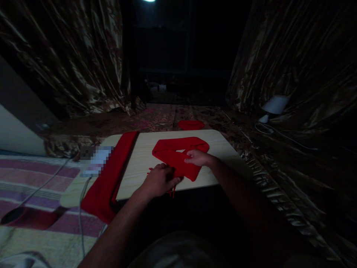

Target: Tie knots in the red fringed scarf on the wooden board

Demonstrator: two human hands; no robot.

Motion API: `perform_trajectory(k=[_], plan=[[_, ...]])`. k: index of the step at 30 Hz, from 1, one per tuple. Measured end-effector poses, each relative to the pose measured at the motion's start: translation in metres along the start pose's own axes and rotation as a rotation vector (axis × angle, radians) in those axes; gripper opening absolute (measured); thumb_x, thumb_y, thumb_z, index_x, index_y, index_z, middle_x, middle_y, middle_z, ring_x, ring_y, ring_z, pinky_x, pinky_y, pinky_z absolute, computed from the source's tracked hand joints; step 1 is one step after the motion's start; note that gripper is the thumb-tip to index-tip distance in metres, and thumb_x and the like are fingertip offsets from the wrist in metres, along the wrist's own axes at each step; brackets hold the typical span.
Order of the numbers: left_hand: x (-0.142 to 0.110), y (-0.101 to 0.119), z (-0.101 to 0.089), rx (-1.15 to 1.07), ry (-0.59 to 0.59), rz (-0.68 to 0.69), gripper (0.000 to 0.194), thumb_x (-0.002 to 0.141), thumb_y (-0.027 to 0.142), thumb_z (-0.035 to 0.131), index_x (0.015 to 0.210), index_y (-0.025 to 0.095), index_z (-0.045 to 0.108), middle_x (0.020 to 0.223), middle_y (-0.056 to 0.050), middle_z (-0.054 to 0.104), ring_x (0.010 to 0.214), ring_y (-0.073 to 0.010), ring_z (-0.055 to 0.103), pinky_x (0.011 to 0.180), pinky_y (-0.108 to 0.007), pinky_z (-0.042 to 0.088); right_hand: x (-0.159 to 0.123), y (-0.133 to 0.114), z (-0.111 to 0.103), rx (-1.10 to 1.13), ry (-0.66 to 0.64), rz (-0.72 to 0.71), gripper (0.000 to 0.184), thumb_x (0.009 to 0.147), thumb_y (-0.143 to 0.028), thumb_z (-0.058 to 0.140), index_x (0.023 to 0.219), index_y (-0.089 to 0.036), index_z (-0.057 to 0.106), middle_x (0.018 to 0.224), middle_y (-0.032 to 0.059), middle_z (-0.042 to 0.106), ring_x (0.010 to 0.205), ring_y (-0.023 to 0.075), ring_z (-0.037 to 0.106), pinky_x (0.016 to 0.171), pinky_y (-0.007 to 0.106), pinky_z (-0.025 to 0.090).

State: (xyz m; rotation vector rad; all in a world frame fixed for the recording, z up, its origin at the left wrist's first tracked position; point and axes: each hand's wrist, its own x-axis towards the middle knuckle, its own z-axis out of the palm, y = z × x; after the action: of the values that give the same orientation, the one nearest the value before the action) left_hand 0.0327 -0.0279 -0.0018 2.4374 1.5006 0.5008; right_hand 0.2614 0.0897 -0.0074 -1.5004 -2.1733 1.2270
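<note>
A red strip of cloth (pixel 178 143), with short red strings at its near left end, lies folded into a loop on a pale wooden board-topped table (pixel 145 149). My right hand (pixel 198 158) pinches the cloth between thumb and fingers on the loop's right side. At the near left end, my left hand (pixel 159 181) has its fingers bent over the cloth beside the strings, its thumb pointing right. A longer folded red cloth (pixel 118 163) lies along the table's left side and hangs over the near edge.
Beyond the far edge lies another red piece (pixel 191 125). A blurred-out flat object (pixel 96 160) and a cable (pixel 81 208) are at the left, over a striped cover (pixel 41 167). A white lamp (pixel 275 105) stands at the right. Patterned curtains (pixel 97 56) hang behind; the room is dim.
</note>
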Motion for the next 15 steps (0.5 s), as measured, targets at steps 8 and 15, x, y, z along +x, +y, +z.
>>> perform_trajectory(k=[8,15], plan=[[-0.004,-0.041,-0.030,-0.016,0.036,-0.288,0.046,0.095,0.056,0.041,0.099,0.023,0.072,0.093,-0.009,0.071,0.080,-0.0207,0.065,0.070,-0.030,0.045,0.005,0.005,0.002,-0.022,0.018,0.039,0.016,0.084,-0.031,0.069,0.082,-0.017,0.062,0.073,0.0003,0.068,0.059,0.0115,0.058,0.053,0.020,0.040],[-0.003,-0.168,-0.099,0.334,0.506,-0.802,0.044,0.090,0.041,0.048,0.122,0.012,0.059,0.115,-0.022,0.065,0.102,-0.0343,0.063,0.082,-0.041,0.047,0.002,0.001,-0.001,-0.047,0.013,0.040,0.018,0.083,-0.033,0.070,0.084,-0.016,0.064,0.072,-0.0006,0.067,0.059,0.0110,0.056,0.052,0.020,0.037]])
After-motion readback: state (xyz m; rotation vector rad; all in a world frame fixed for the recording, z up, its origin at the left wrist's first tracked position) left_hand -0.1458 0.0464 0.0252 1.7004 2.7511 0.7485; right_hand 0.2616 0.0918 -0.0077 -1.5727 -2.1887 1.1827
